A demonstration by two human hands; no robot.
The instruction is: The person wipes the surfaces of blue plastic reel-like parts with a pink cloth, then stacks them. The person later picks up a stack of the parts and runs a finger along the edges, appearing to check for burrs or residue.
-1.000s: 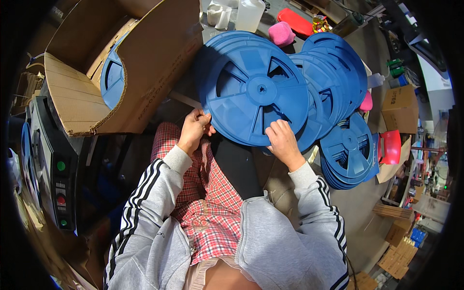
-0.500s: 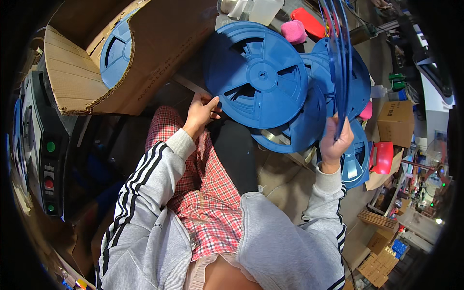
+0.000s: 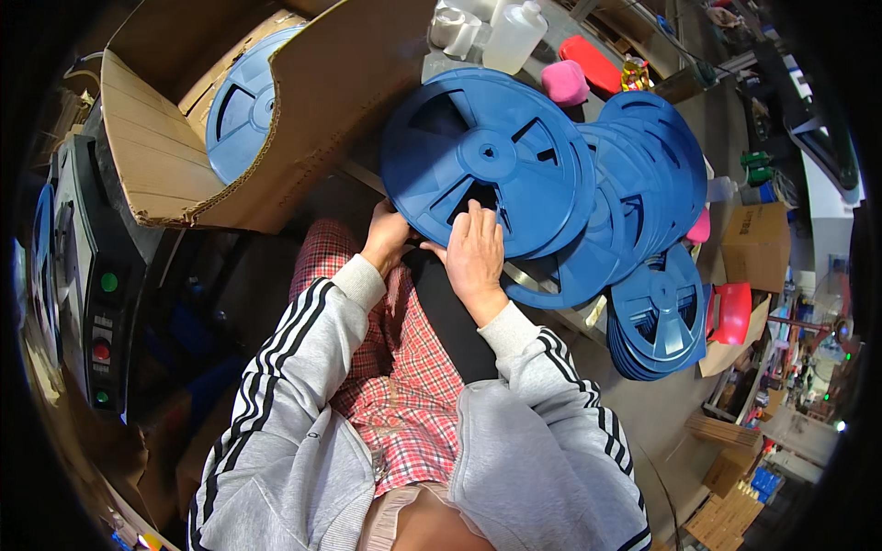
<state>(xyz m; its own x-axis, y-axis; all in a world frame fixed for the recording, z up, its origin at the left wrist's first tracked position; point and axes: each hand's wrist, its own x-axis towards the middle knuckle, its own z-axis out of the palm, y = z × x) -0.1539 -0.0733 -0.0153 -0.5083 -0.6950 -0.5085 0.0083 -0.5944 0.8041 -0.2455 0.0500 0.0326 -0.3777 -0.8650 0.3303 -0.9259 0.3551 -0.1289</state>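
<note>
A large blue plastic reel disc (image 3: 542, 202) lies tilted on top of others in front of me, its cut-out windows facing up. My left hand (image 3: 386, 237) grips its lower left rim, with the fingertips hidden beneath the edge. My right hand (image 3: 476, 257) holds the same disc at its near rim, fingers curled over into the lower window and thumb along the edge. Further right, several blue discs (image 3: 666, 197) lie fanned out and overlapping. Nearer me stands a stack of smaller-looking blue reels (image 3: 663, 298).
An open cardboard box (image 3: 312, 110) at the upper left holds a blue disc (image 3: 241, 115). Below it is a black machine (image 3: 115, 266) with green and red buttons. Behind the discs sit a plastic bottle (image 3: 514, 39), a pink sponge-like block (image 3: 564, 83) and a red object (image 3: 590, 62).
My right hand has left the upright thin blue discs at the right, which now lie on the pile, and moved left to the front disc. My left hand has closed on that disc's rim.
</note>
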